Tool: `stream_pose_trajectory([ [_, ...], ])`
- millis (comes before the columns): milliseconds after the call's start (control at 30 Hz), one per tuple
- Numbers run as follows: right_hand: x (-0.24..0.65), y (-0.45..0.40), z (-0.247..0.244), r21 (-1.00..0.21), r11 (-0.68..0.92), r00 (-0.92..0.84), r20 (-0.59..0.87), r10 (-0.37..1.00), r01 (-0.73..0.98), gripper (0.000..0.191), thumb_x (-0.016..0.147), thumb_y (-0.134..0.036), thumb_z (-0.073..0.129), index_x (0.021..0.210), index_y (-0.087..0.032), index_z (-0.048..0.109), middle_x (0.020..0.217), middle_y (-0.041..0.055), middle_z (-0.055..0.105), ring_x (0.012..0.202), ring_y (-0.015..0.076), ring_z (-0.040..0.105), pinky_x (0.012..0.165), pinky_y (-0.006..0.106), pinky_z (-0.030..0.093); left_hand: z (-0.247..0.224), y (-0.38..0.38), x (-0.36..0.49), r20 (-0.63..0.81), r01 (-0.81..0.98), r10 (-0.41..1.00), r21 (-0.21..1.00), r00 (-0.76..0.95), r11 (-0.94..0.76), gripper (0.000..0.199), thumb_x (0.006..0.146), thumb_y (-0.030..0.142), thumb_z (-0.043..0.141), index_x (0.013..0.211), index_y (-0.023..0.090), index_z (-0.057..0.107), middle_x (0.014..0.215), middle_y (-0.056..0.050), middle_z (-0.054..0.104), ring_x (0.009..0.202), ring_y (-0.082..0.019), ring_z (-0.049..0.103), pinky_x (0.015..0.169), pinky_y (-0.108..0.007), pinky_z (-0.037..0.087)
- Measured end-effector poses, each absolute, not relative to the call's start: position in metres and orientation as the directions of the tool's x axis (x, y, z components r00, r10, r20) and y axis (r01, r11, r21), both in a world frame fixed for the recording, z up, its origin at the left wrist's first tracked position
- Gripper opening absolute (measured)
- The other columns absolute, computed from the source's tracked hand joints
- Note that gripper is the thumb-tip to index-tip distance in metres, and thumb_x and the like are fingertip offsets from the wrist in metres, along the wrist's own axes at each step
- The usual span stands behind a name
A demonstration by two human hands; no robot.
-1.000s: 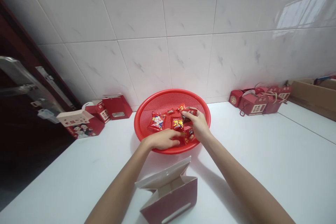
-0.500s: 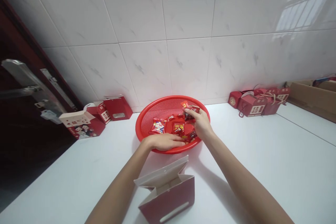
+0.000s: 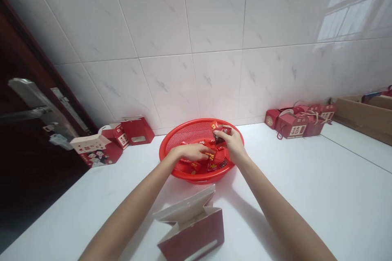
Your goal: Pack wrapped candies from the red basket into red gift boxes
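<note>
A red mesh basket [image 3: 200,180] stands on the white table with several red candy packets [image 3: 212,166] inside. Over its right side, my right hand [image 3: 229,142] is closed on some red and dark packets [image 3: 221,128]. My left hand [image 3: 194,152] reaches palm-down into the middle of the basket, its fingers bent among the packets; whether it grips one is hard to make out. Nearer to me, a dark red paper box [image 3: 194,234] stands with its top open, between my forearms.
Red boxes [image 3: 99,151] stand at the back left, beside a dark door [image 3: 27,163] with a metal handle. More red gift boxes [image 3: 295,125] and a brown cardboard box [image 3: 364,117] are at the back right, along the tiled wall.
My left hand has lifted from the basket's near edge and moved toward its middle, over the packets. My right hand still holds its packets. The view has shifted slightly.
</note>
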State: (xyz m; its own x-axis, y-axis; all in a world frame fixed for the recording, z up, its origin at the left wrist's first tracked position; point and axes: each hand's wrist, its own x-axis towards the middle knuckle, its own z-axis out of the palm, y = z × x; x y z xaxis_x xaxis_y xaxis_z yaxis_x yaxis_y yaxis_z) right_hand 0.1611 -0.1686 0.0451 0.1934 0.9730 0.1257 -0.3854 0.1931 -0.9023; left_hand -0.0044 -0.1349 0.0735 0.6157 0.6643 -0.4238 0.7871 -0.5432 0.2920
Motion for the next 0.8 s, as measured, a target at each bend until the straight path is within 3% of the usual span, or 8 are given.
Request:
stream_pose_trajectory([
  [167,0.158,-0.170,0.044,-0.918,0.161,0.156,0.111,0.982,-0.363,0.027,0.057,-0.031,0.079,0.075,-0.020,0.061,0.061,-0.0029,0.062,0.056,0.0157,0.059,0.049,0.028,0.048,0.080,-0.115,0.017,-0.525,0.861,0.738,-0.017,0.425,-0.508,0.044,0.086,0.026,0.055,0.129,0.026,0.068,0.122,-0.008,0.072,0.104,-0.028,0.068,0.086,-0.035,0.052],
  [233,0.158,-0.170,0.044,-0.914,0.161,0.152,0.111,0.982,-0.372,0.026,0.058,-0.030,0.077,0.076,-0.020,0.061,0.061,-0.0031,0.062,0.056,0.0159,0.059,0.048,0.027,0.048,0.077,-0.109,0.019,-0.481,0.857,0.756,-0.018,0.444,-0.515,0.040,0.085,0.026,0.056,0.122,0.023,0.071,0.115,-0.010,0.074,0.099,-0.029,0.069,0.082,-0.034,0.053],
  [333,0.158,-0.169,0.043,-0.906,0.171,0.152,0.121,0.981,-0.388,0.025,0.058,-0.028,0.077,0.076,-0.020,0.060,0.061,-0.0031,0.061,0.056,0.0159,0.059,0.047,0.027,0.049,0.071,-0.108,0.020,-0.426,0.807,0.697,0.162,0.577,-0.568,0.038,0.084,0.027,0.055,0.117,0.024,0.074,0.112,-0.006,0.075,0.098,-0.026,0.068,0.082,-0.030,0.052],
  [400,0.157,-0.168,0.042,-0.900,0.177,0.148,0.128,0.981,-0.398,0.025,0.059,-0.028,0.077,0.076,-0.021,0.060,0.062,-0.0028,0.061,0.057,0.0158,0.058,0.047,0.028,0.049,0.068,-0.112,0.021,-0.475,0.800,0.659,0.194,0.583,-0.568,0.038,0.083,0.028,0.056,0.116,0.027,0.074,0.111,-0.004,0.075,0.098,-0.026,0.068,0.081,-0.030,0.052],
  [500,0.157,-0.167,0.040,-0.897,0.184,0.127,0.145,0.981,-0.401,0.022,0.061,-0.028,0.077,0.072,-0.021,0.060,0.062,-0.0022,0.062,0.058,0.0154,0.059,0.050,0.028,0.051,0.067,-0.115,0.017,-0.566,0.845,0.684,0.044,0.461,-0.533,0.041,0.078,0.026,0.062,0.117,0.029,0.073,0.110,-0.005,0.075,0.093,-0.027,0.068,0.075,-0.033,0.053],
  [600,0.156,-0.166,0.040,-0.898,0.180,0.128,0.140,0.982,-0.401,0.024,0.061,-0.029,0.078,0.072,-0.021,0.059,0.062,-0.0027,0.061,0.059,0.0151,0.060,0.050,0.027,0.051,0.070,-0.109,0.007,-0.523,0.880,0.783,-0.122,0.335,-0.458,0.055,0.069,0.016,0.067,0.123,0.030,0.070,0.114,-0.007,0.074,0.093,-0.029,0.069,0.072,-0.033,0.053],
  [800,0.153,-0.168,0.040,-0.902,0.160,0.098,0.132,0.986,-0.400,0.028,0.061,-0.030,0.077,0.079,-0.020,0.058,0.063,-0.0039,0.060,0.060,0.0162,0.062,0.051,0.028,0.051,0.076,-0.090,-0.018,-0.391,0.915,0.895,-0.241,0.213,-0.323,0.059,0.065,0.019,0.075,0.123,0.027,0.069,0.118,-0.011,0.073,0.102,-0.033,0.069,0.081,-0.035,0.053],
])
